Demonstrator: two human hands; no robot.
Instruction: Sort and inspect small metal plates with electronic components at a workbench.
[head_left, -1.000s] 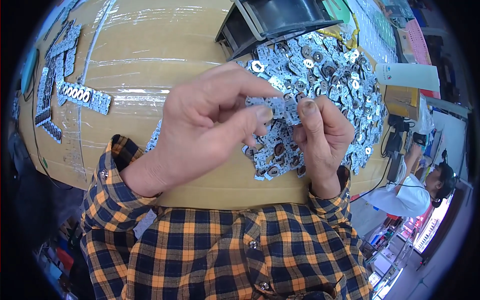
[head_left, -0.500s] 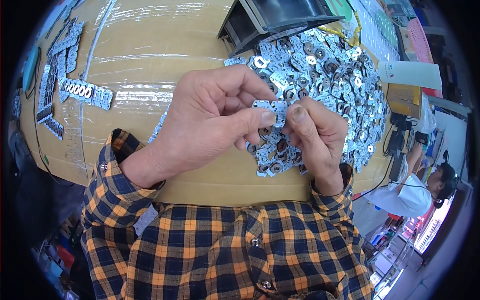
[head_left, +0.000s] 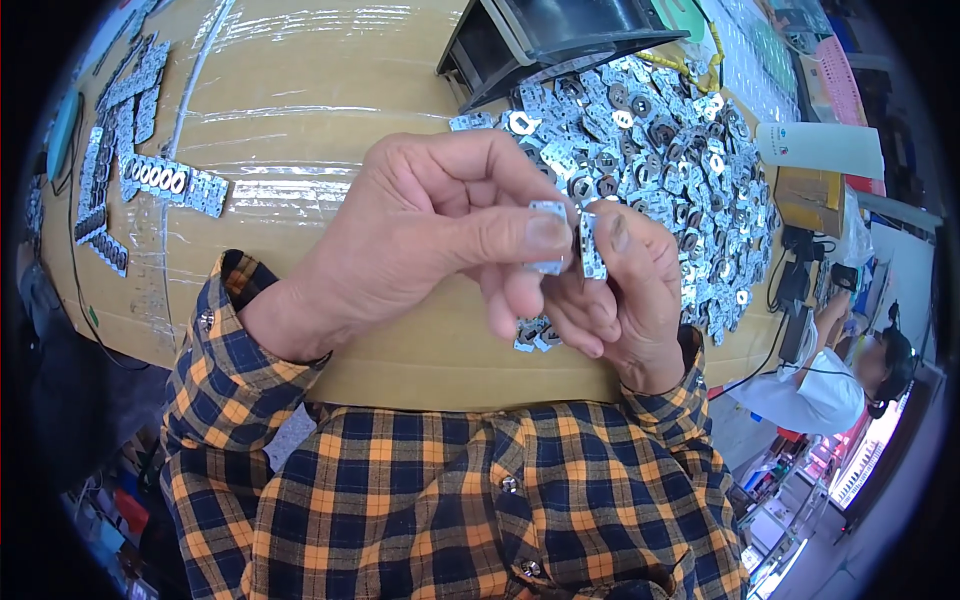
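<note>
Over the table's near side, my left hand (head_left: 430, 225) pinches a small silver metal plate (head_left: 547, 208) between thumb and fingers, and the thumb covers much of it. Close beside it, my right hand (head_left: 640, 285) holds a second small metal plate (head_left: 590, 252), turned nearly edge-on under the thumb. The fingertips of both hands almost meet, with a narrow gap between the two plates. Behind my right hand spreads a big heap of similar metal plates (head_left: 715, 215), some carrying dark or shiny round parts.
Joined rows of plates (head_left: 207, 192) lie at the table's left. A black bin (head_left: 570, 35) stands tilted at the back, against the heap. To the right are a pale cup-like object (head_left: 820, 148), a cardboard box (head_left: 808, 195) and black cables. Another person (head_left: 825, 392) works beyond.
The two plates, held side by side as one face before, now show apart. My right hand has turned its plate edge-on, and its lower fingers have opened out beneath.
</note>
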